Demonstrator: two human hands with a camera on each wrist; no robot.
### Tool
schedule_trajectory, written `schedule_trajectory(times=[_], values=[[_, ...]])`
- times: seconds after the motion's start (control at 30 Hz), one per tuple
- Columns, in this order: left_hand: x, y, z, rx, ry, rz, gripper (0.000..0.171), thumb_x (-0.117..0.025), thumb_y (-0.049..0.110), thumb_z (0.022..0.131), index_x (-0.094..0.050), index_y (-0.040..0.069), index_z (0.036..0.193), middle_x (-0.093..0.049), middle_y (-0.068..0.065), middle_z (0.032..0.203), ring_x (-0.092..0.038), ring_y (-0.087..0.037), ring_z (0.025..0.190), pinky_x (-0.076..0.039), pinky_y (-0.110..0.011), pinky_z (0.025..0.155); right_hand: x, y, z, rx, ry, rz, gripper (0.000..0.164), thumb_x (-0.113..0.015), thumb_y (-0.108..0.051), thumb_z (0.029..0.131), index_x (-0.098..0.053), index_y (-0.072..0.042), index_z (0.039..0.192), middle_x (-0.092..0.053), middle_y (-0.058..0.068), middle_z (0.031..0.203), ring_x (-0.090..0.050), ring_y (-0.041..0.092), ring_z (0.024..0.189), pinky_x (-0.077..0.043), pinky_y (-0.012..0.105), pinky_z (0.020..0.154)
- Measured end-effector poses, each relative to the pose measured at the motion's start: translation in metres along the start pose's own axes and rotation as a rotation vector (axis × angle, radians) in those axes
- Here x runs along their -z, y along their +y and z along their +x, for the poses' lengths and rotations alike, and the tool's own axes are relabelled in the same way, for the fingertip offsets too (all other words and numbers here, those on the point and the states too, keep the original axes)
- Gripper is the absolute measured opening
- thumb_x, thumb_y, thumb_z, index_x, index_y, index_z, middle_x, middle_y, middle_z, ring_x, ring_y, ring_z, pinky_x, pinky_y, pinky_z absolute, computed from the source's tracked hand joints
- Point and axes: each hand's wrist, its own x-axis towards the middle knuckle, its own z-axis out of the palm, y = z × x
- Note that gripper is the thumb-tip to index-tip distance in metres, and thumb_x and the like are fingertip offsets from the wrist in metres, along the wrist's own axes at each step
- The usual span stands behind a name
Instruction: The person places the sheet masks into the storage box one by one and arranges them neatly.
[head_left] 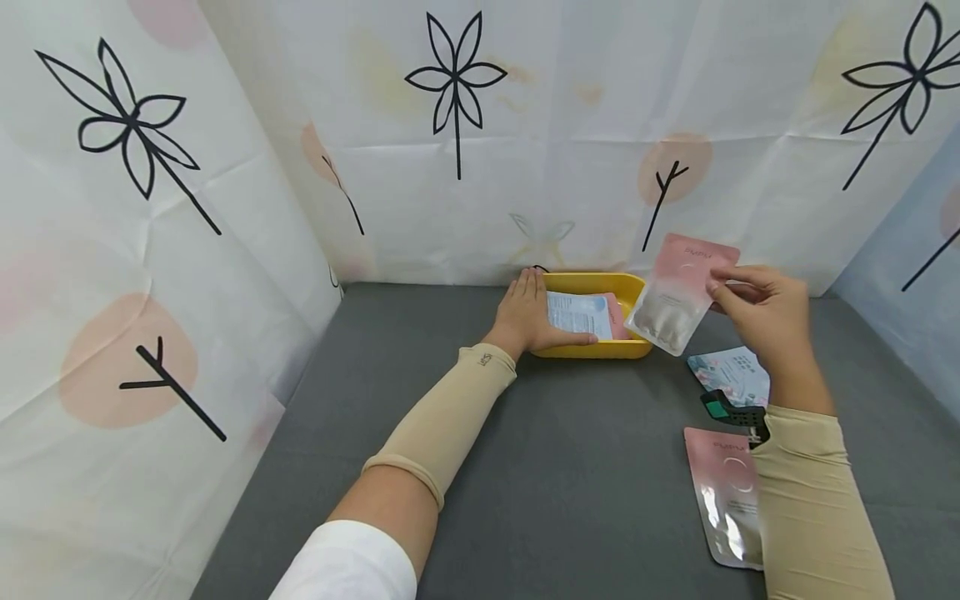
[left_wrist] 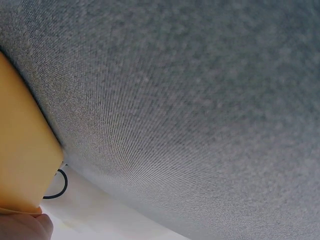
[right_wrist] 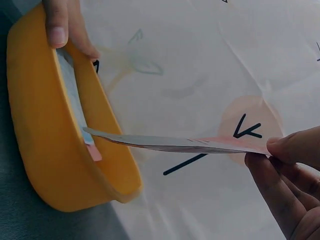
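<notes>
My right hand (head_left: 772,312) pinches a pink and silver flat pouch (head_left: 686,287) by its side edge, between thumb and fingers. The pouch slants above the right end of a yellow plastic bin (head_left: 592,352); the right wrist view shows it edge-on, its far end overlapping the bin's rim. Across the bin's left end rests my left hand (head_left: 534,312), fingers straight toward the back rim and thumb stretched along the front rim. Inside the bin lie a pale blue printed packet (head_left: 577,313) and a pink-edged one (head_left: 617,317), partly hidden by the left hand.
To the right on the grey table (head_left: 600,467) lies a blue and white patterned packet (head_left: 731,375), partly behind the right wrist. Nearer me, another pink and silver pouch (head_left: 723,500) is partly covered by the right sleeve. A printed cloth (head_left: 555,183) hangs right behind the bin.
</notes>
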Motion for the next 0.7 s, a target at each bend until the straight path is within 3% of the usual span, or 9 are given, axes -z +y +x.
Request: schedule_trajectory(times=[0.27, 0.43, 0.57, 0.7], values=[[-0.003, 0.0, 0.003, 0.004, 0.0, 0.006, 0.154, -0.046, 0.106, 0.069, 0.01, 0.003, 0.168, 0.007, -0.012, 0.18, 0.002, -0.025, 0.168, -0.003, -0.039, 0.137, -0.002, 0.015, 0.0, -0.08, -0.024, 0.013, 0.037, -0.071, -0.005, 0.101, -0.067, 0.012, 0.132, -0.063, -0.016, 0.11, -0.07, -0.012, 0.09, -0.057, 0.008, 0.077], [-0.001, 0.001, -0.001, 0.008, 0.006, 0.009, 0.151, -0.047, 0.105, 0.071, 0.01, 0.004, 0.169, 0.006, -0.011, 0.18, 0.003, -0.024, 0.168, -0.002, -0.038, 0.137, 0.004, 0.026, -0.001, -0.141, -0.079, 0.123, 0.046, -0.068, 0.001, 0.101, -0.056, 0.015, 0.143, -0.059, -0.006, 0.111, -0.072, -0.009, 0.087, -0.059, 0.01, 0.073], [0.002, 0.002, -0.006, 0.002, 0.03, -0.003, 0.149, -0.048, 0.103, 0.073, 0.005, 0.003, 0.17, 0.002, -0.012, 0.18, -0.001, -0.024, 0.168, -0.004, -0.038, 0.137, 0.009, 0.034, 0.0, -0.207, -0.127, 0.268, 0.069, -0.066, 0.007, 0.099, -0.037, 0.003, 0.162, -0.051, 0.002, 0.114, -0.072, -0.005, 0.086, -0.061, 0.014, 0.07], [0.004, 0.003, -0.008, 0.005, 0.024, -0.014, 0.148, -0.048, 0.103, 0.074, 0.005, 0.003, 0.17, 0.003, -0.012, 0.18, 0.0, -0.024, 0.168, -0.003, -0.038, 0.137, 0.01, 0.04, 0.001, -0.265, -0.16, 0.279, 0.09, -0.066, 0.007, 0.099, -0.016, -0.009, 0.171, -0.047, 0.002, 0.114, -0.07, -0.004, 0.085, -0.061, 0.015, 0.067]])
